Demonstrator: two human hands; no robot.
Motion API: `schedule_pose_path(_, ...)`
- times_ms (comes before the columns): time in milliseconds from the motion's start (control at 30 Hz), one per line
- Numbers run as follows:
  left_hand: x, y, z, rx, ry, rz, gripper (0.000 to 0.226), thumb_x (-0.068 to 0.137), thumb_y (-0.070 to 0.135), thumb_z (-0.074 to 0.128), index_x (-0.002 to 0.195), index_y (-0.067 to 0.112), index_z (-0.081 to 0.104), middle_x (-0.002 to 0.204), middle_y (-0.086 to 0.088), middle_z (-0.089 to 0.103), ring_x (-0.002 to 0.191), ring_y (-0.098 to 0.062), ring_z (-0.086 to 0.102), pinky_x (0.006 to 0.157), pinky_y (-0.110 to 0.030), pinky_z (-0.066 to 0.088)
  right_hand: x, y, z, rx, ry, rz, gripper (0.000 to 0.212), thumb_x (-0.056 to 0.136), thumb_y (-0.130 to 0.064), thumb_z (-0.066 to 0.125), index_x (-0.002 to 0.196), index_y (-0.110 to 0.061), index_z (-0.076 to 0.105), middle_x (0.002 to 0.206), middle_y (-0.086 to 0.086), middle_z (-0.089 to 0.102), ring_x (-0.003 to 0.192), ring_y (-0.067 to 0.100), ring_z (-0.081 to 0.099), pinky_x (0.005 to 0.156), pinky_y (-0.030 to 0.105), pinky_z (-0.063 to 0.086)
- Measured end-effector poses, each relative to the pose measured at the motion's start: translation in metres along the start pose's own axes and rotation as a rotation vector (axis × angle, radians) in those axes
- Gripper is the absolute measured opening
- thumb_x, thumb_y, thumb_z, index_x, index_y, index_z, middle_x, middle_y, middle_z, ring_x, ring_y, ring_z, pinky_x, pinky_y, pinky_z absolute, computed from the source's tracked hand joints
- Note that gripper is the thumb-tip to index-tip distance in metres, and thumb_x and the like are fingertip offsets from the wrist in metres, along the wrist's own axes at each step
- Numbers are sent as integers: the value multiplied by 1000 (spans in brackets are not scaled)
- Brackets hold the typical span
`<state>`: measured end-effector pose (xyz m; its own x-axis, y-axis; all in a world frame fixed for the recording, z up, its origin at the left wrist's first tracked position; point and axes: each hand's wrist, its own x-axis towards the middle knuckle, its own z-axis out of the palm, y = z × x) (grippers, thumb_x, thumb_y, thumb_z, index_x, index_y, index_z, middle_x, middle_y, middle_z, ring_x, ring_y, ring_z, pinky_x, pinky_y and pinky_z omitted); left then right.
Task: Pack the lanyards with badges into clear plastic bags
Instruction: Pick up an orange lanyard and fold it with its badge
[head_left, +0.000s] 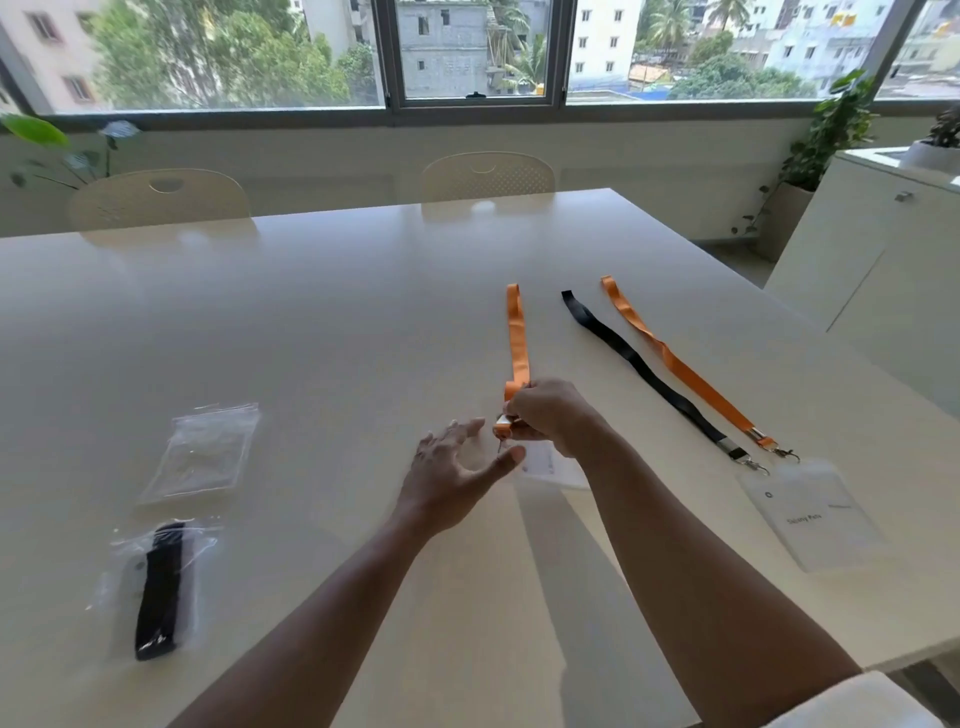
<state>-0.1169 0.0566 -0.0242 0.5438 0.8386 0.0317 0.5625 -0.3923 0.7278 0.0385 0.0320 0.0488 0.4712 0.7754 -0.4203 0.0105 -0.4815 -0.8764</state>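
Note:
My right hand (550, 415) is closed on the lower end of an orange lanyard (517, 338), whose strap runs away from me across the white table (337, 322). Its clear badge (550, 465) lies partly hidden under that hand. My left hand (457, 467) hovers just left of the clip, fingers spread, holding nothing. A black lanyard (639, 364) and a second orange lanyard (685, 369) lie stretched out to the right, ending at a clear badge holder (810, 514). A stack of empty clear bags (205, 452) lies at the left. Below it, a bag holding a folded black lanyard (158, 590).
Two cream chairs (161, 200) (485, 176) stand at the table's far edge under a wide window. A white cabinet (893, 249) and a potted plant (826, 140) stand at the right. The table's right edge runs close to the badge holder.

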Motion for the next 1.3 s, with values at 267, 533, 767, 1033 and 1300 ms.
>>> schedule_pose_path(267,2,-4,-8,-155,102,-47,28,92,41,62,109,19,65,97,3,72,86,-17,67,69,-30,53,2,-25,25,538,14,-42,39,85,16,57,121,2,50,109,27,60,74,30,73,59,31,61)
schedule_pose_path(533,1,-16,-28,-390,88,5,20,104,22,44,102,10,61,77,3,62,63,-9,57,57,-31,50,5,-33,20,488,50,-246,29,88,13,39,101,-2,60,115,26,62,93,33,69,79,37,60)
schedule_pose_path(767,1,-13,-46,-495,57,101,45,96,37,44,97,-7,55,71,-6,54,55,-19,45,44,-29,37,13,-33,15,278,44,-291,41,84,11,35,107,-4,67,108,7,70,94,21,67,84,36,58)
schedule_pose_path(1033,18,6,-64,-677,203,129,28,101,32,46,97,9,62,75,-5,58,62,-20,48,45,-23,38,8,-9,32,-313,-246,-267,23,88,-6,56,80,-20,72,90,12,70,80,20,56,71,28,49)
schedule_pose_path(1300,42,0,-93,-506,493,-25,22,106,32,40,111,20,57,92,1,64,67,-9,59,56,-29,53,2,-17,38,-476,-511,-356,22,95,-26,58,81,-29,74,127,-2,49,108,14,50,83,23,44)
